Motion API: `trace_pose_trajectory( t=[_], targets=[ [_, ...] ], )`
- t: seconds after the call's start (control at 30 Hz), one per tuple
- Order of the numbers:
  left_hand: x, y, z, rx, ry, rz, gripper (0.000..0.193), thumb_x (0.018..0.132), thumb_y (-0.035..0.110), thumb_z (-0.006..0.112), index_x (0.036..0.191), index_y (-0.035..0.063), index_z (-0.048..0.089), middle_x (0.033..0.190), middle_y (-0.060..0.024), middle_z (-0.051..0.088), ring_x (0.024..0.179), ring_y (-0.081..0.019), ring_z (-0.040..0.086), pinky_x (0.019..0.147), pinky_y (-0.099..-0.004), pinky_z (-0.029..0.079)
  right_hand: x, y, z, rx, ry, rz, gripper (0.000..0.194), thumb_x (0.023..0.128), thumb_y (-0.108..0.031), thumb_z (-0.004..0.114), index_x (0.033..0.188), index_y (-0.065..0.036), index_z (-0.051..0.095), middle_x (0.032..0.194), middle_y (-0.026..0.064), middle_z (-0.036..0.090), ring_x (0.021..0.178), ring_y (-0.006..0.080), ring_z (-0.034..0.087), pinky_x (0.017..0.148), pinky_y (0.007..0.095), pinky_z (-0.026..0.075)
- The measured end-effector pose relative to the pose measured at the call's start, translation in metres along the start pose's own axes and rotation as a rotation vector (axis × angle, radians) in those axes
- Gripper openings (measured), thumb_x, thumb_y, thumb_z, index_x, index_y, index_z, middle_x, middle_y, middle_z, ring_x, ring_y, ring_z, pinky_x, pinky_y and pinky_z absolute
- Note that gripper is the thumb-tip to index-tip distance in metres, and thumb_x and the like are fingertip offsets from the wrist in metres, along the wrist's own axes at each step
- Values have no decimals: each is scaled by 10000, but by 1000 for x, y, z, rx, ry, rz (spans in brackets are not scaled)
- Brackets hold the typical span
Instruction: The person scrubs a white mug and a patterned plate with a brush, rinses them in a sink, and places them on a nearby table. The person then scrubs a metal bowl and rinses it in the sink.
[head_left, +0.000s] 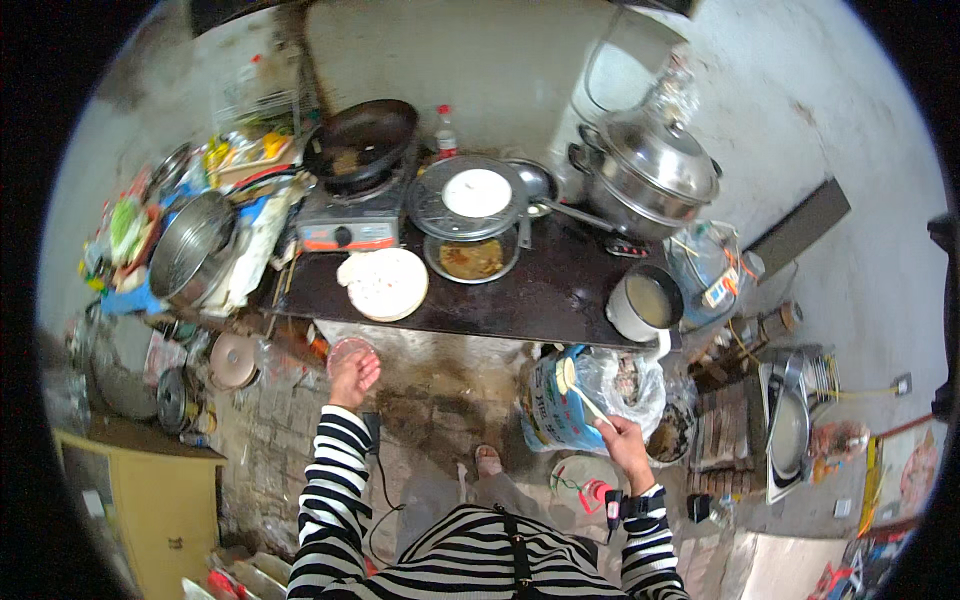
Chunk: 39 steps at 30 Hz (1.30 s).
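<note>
My left hand (355, 380) grips a small transparent round dish (346, 347), perhaps a plastic bowl or lid, just off the table's front edge. My right hand (624, 444) is closed around the pale handle of a small brush (587, 401). The brush's head points up and left, in front of a printed blue-and-white sack (551, 409). Nearest my left hand on the dark table (555, 289) is a stack of round white flatbreads or dough sheets (386, 285). Behind it, a metal pan (472, 259) with browned food sits partly under a dark round lid (465, 199).
A wok (360, 146) rests on a portable stove (349, 225). A large steel steamer pot (652, 176) stands at the back right. Near the right edge is a white saucepan (634, 307) with cloudy liquid, its handle overhanging. A lidded bucket (577, 480) stands by my feet.
</note>
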<state>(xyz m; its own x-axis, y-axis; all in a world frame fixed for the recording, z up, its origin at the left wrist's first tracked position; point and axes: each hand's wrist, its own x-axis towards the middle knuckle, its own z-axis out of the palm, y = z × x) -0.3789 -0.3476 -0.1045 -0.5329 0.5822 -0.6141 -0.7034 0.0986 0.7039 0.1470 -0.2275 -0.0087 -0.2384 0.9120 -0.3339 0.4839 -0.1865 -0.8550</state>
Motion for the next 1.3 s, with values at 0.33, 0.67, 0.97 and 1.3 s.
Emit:
trace_pose_trajectory(
  t=[0.33,0.67,0.97,1.3],
  targets=[
    [112,25,36,20,241,32,188,941,211,622,958,25,631,783,-50,610,691,-147,602,584,-280,567,21,-24,-33,96,270,122,249,941,-234,656,822,-15,663,591,-71,481,480,34,382,434,233,272],
    [154,25,17,817,429,355,280,780,160,667,923,-74,611,862,-146,681,639,-218,664,525,-351,548,20,-74,-50,252,428,242,296,973,-273,614,736,-102,576,544,-84,403,415,30,315,376,229,216],
    [117,58,7,460,300,294,270,826,136,664,1007,-37,561,855,-115,624,666,-179,603,507,-319,550,89,-62,-79,246,499,85,256,916,-131,627,1102,38,673,743,-14,607,623,54,512,544,219,397],
    [-28,121,129,233,-151,237,508,830,98,598,1315,-10,492,1085,-126,656,864,-200,698,616,-276,636,158,-35,-123,-309,498,-84,360,828,-132,638,1167,-24,584,1035,281,663,986,441,641,845,469,507]
  ],
)
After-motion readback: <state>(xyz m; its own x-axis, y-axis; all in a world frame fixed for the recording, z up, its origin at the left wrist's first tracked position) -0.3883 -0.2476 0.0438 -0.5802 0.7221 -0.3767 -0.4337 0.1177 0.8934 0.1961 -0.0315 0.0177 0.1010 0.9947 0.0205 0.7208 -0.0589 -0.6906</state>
